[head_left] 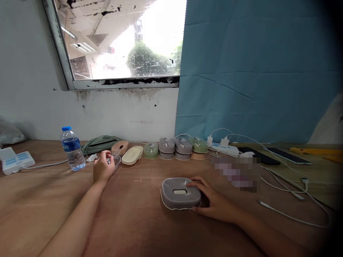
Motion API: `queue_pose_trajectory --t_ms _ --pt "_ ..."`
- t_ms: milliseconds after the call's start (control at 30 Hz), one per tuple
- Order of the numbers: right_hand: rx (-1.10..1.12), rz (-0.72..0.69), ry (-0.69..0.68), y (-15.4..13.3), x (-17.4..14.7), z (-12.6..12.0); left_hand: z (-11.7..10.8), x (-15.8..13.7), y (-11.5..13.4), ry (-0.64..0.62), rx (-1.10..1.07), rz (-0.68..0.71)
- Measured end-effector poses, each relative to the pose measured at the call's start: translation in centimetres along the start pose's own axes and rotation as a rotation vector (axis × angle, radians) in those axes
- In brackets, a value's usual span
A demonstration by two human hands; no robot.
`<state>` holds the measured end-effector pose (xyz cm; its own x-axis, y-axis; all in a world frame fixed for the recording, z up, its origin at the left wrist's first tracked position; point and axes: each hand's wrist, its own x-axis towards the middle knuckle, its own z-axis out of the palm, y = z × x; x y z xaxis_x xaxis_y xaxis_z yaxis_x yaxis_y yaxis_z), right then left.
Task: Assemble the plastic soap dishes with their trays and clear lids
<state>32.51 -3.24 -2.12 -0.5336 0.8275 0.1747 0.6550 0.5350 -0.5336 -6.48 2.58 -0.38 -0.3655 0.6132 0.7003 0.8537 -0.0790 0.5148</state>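
Observation:
A grey oval plastic box (169,193) with a slot in its top rests on the table before me; a pale piece shows through the slot. My right hand (210,201) grips its right end, fingers on top and thumb low at the side. Farther back on the left, my left hand (103,167) has its fingers curled at a clear plastic piece (117,163), pinching it as far as I can see. Just behind that piece lies a peach-coloured slotted part (120,147). Cream oval pieces (132,155) are stacked beside it.
Along the wall stand a green box (151,150) and several stacked grey and green ones. A water bottle (72,150) and green pouch (100,143) are at left. Power strips (226,149), white cables (292,192) and phones (286,156) occupy the right; another power strip (17,161) sits far left.

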Motion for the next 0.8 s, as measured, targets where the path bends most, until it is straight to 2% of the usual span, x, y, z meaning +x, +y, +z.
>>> queue_pose_trajectory --t_ms 67,133,200,300,400,567,667,800 --pt "0.003 0.022 0.012 -0.2 0.0 0.4 0.1 -0.1 1.1 0.104 -0.369 -0.081" --pt "0.002 0.048 0.025 -0.4 0.0 0.8 0.1 -0.4 2.7 0.136 -0.806 -0.214" --pt "-0.001 0.06 0.035 -0.8 0.0 1.2 0.2 -1.2 4.6 0.056 -1.176 -0.381" --pt "0.003 0.023 0.018 -1.3 0.0 1.7 0.3 -3.1 7.2 -0.197 -1.481 -0.545" --pt "0.03 -0.045 0.036 -1.6 0.1 2.0 0.5 -5.4 8.9 -0.442 -1.599 -0.579" --pt "0.104 -0.284 0.305 -2.5 -0.1 3.2 0.6 -8.2 10.3 -0.771 -1.681 -0.516" --pt "0.144 -0.355 0.408 -3.4 0.0 4.2 0.9 -9.1 10.7 -0.862 -1.691 -0.458" --pt "0.207 -0.296 0.445 -3.9 0.6 5.0 1.3 -10.1 11.0 -0.937 -1.672 -0.392"
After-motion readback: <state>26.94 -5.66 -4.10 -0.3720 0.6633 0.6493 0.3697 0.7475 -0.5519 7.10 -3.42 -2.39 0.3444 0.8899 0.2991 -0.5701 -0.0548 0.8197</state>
